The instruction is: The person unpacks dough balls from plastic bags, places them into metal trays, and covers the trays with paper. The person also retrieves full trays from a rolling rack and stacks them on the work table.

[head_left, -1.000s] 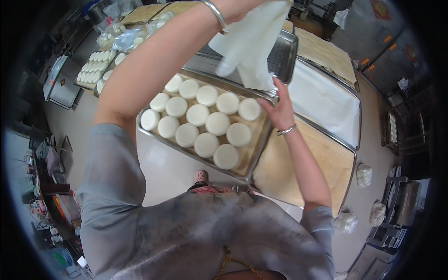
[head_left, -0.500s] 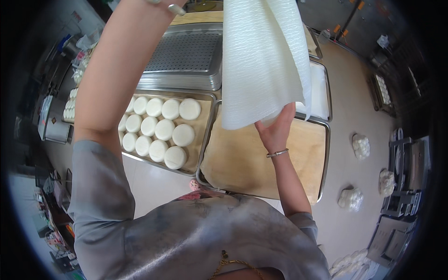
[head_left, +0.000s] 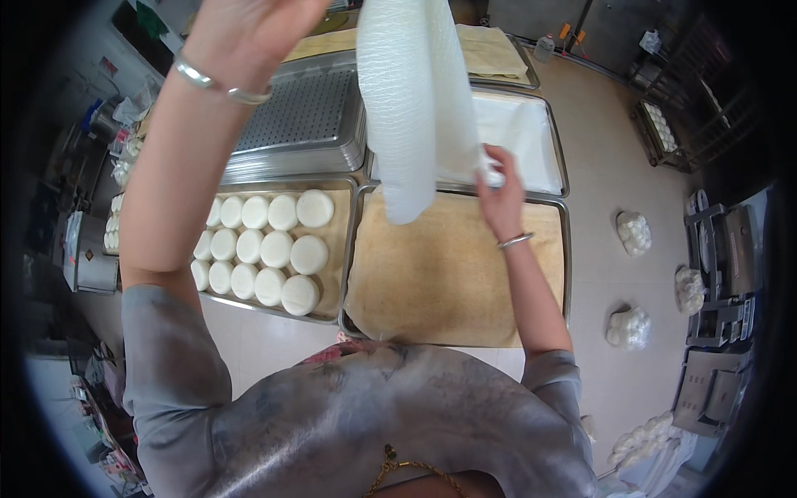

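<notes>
A white crinkled cloth (head_left: 398,108) hangs from the top edge of the view, over the far part of a tray lined with tan cloth (head_left: 448,274). My right hand (head_left: 502,199) pinches a bunched part of its right edge, above the far rim of that tray. My left hand (head_left: 257,33) is raised high beside the cloth's upper part. Its fingers lie beyond the picture's top edge, so their hold is hidden. The cloth's lower end dangles loose, folded lengthwise.
At left a tray holds rows of round white dough pieces (head_left: 270,249). Behind it stand stacked perforated metal trays (head_left: 290,112). A white-lined tray (head_left: 527,137) lies beyond my right hand. Bagged white items (head_left: 628,328) sit on the floor at right, near a rack (head_left: 656,137).
My right hand has moved up and away from me, drawing the cloth's edge along. The cloth has shifted left and narrowed into folds. More of my left hand shows at the top.
</notes>
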